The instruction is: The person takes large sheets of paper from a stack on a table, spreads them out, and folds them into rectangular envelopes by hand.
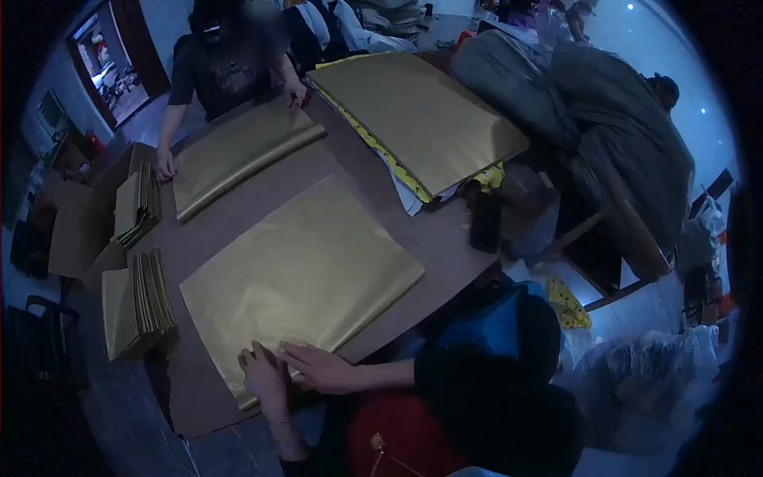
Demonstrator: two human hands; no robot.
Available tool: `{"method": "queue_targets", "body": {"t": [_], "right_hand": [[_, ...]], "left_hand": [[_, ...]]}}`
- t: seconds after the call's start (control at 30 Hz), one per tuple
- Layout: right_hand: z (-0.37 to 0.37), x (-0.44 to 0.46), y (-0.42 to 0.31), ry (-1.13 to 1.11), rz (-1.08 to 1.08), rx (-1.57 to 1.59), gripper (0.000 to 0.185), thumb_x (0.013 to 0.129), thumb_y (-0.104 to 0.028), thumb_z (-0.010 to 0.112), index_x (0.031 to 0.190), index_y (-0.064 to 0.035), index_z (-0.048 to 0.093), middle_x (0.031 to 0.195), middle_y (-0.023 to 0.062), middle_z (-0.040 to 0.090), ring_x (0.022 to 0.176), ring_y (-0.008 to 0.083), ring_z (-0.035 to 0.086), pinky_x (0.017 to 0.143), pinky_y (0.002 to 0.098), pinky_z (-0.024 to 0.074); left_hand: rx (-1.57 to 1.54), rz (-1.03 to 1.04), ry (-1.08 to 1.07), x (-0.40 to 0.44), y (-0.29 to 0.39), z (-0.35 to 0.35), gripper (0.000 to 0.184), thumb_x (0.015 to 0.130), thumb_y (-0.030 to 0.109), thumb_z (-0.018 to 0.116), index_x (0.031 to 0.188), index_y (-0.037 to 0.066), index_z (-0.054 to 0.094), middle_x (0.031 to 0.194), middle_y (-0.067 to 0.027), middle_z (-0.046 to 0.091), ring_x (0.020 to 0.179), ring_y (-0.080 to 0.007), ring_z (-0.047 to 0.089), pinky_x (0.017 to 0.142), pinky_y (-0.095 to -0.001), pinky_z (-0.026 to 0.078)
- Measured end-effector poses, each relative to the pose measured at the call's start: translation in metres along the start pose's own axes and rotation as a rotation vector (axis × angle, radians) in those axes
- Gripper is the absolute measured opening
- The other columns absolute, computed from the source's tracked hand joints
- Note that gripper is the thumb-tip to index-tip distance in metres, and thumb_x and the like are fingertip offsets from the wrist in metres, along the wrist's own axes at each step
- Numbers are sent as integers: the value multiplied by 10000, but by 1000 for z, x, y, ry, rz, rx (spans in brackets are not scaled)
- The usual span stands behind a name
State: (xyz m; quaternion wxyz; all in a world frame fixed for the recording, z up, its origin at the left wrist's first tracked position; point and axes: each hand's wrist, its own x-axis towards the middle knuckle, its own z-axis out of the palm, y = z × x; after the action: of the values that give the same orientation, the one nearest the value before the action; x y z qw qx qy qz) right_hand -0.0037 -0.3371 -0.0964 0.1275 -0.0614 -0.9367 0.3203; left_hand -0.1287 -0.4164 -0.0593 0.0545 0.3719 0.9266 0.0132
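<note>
A large sheet of gold paper (298, 262) lies before me on the brown table, its right-hand edge curling over in a rounded fold. At its near edge my left hand (265, 381) has bent fingers closed on the paper, though the fingertips are partly hidden. My right hand (322, 370) rests just beside it, palm down, with the fingers stretched out over the sheet. Nothing is held in the right hand.
Across the table (381, 191), another person (230, 75) has both hands on a folded gold sheet (246, 159). A stack of gold sheets (421, 111) lies at the far right. Folded gold bundles (135, 306) stand left, near a cardboard box (95, 211). Large grey sacks (588, 103) stand right.
</note>
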Motion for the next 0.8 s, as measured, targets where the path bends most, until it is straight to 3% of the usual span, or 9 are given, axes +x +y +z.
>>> {"method": "queue_targets", "body": {"t": [0.23,0.33,0.47,0.53,0.63,0.7,0.8], "right_hand": [[-19,-31,32,-18,58,-198,567,926,-297,437,1390,-17,268,1484,118,198,1363,262,211,1101,402,185],[-38,-50,50,-34,84,-464,574,911,-287,437,1402,-44,264,1452,119,282,1350,244,254,1098,414,198],[-78,-77,81,124,365,-395,550,917,-288,436,1389,-45,294,1441,119,302,1322,252,295,1085,424,216],[-94,-92,105,196,450,-542,540,938,-309,419,1390,-42,291,1466,86,264,1339,233,268,1088,412,219],[-126,-108,127,164,608,-544,539,938,-303,417,1390,-34,296,1462,102,275,1338,232,279,1085,424,223],[-130,-117,148,293,702,-644,514,937,-275,416,1371,-15,325,1457,130,278,1337,250,284,1082,436,225],[-126,-115,159,310,831,-806,483,927,-231,416,1347,0,355,1448,145,289,1338,262,282,1080,445,224]], "left_hand": [[-52,-24,-18,1,-1,9,744,772,421,650,1336,30,363,1286,-240,419,1258,-414,334,912,-466,447],[-35,-35,-19,-1,2,5,748,769,432,650,1336,36,365,1264,-227,434,1254,-406,342,903,-464,455],[35,-29,-7,0,2,9,748,772,462,638,1340,60,362,1245,-202,448,1248,-376,362,844,-457,496],[25,-42,-21,-1,2,6,759,773,464,635,1349,62,347,1262,-197,441,1256,-374,355,844,-458,496],[43,-35,-16,-2,5,3,762,782,467,623,1354,54,335,1255,-214,447,1248,-382,364,857,-451,491],[46,-60,-55,-3,5,4,755,791,466,613,1351,42,337,1247,-221,453,1242,-386,370,870,-446,484],[81,13,72,-4,-4,30,714,848,464,538,1349,1,330,1258,-236,439,1240,-412,363,903,-462,445]]}}
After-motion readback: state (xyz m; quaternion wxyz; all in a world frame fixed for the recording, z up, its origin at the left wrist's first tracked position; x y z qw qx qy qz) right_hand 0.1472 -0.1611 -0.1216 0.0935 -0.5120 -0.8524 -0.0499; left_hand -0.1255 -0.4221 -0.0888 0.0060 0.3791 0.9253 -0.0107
